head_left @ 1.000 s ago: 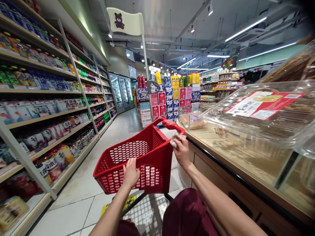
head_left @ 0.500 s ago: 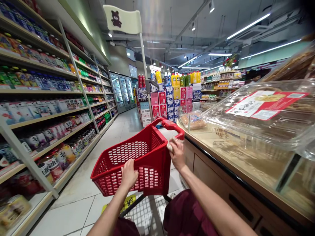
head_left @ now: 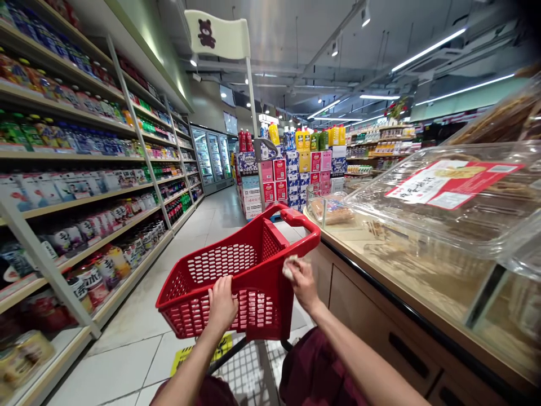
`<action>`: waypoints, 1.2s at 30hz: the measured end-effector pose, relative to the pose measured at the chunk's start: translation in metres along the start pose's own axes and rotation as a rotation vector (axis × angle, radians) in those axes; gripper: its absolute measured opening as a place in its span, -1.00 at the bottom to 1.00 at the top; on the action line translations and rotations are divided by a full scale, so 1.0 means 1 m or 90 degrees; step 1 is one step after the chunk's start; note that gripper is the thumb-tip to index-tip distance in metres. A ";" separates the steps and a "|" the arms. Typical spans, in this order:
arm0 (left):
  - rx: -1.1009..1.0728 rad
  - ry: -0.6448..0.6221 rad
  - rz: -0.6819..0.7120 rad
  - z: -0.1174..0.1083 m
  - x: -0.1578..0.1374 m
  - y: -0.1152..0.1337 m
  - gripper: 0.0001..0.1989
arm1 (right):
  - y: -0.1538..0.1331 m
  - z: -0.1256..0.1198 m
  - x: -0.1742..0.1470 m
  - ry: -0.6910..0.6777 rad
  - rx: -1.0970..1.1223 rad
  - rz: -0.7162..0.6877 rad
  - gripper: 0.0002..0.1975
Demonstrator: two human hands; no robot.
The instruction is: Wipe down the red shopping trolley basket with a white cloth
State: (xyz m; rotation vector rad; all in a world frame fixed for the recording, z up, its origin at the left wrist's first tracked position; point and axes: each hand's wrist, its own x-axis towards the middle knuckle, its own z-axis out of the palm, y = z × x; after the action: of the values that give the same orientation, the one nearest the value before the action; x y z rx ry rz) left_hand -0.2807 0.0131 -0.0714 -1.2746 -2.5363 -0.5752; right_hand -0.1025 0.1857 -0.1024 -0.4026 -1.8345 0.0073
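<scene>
A red plastic shopping cart [head_left: 220, 265] with slotted sides stands in front of me, and its basket looks bare inside. My left hand [head_left: 223, 304] is closed over the near rim of the basket. In my right hand [head_left: 305, 287] a crumpled whitish cloth [head_left: 291, 267] is pinched between thumb and fingers, against or close to the cart's rear corner just below the handle [head_left: 310, 239]. The cloth is partly hidden by the fingers. A pole rises beyond the cart with a cream flag [head_left: 217, 35] bearing a brown bear.
Drink shelves [head_left: 84, 152] line the left side. On the right, close by, runs a wooden counter [head_left: 359, 299] with clear plastic food packs [head_left: 456, 197]. Stacked cartons [head_left: 291, 175] stand ahead, glass-door fridges [head_left: 211, 155] behind. A yellow sign [head_left: 181, 358] is low by the cart.
My right hand with the cloth has moved down and slightly off the handle, to the cart's corner below it. My left hand stays on the rim.
</scene>
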 end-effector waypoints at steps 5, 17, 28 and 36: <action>0.022 0.023 0.009 0.006 -0.007 -0.001 -0.40 | -0.003 -0.005 -0.029 -0.115 0.057 -0.065 -0.73; 0.024 0.027 0.030 0.002 -0.011 -0.002 -0.43 | -0.009 -0.003 -0.033 -0.136 0.082 -0.023 -0.76; 0.070 0.034 0.033 0.001 -0.012 0.001 -0.42 | -0.015 -0.007 -0.055 -0.188 0.061 0.026 -0.76; 0.071 0.037 0.011 0.001 -0.016 0.007 -0.42 | 0.007 -0.037 0.051 0.165 -0.002 0.107 -0.77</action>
State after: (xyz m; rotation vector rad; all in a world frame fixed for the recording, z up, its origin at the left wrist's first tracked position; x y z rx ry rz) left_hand -0.2659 0.0057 -0.0769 -1.2220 -2.4701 -0.4545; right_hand -0.0781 0.1985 -0.0454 -0.5343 -1.5412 0.0652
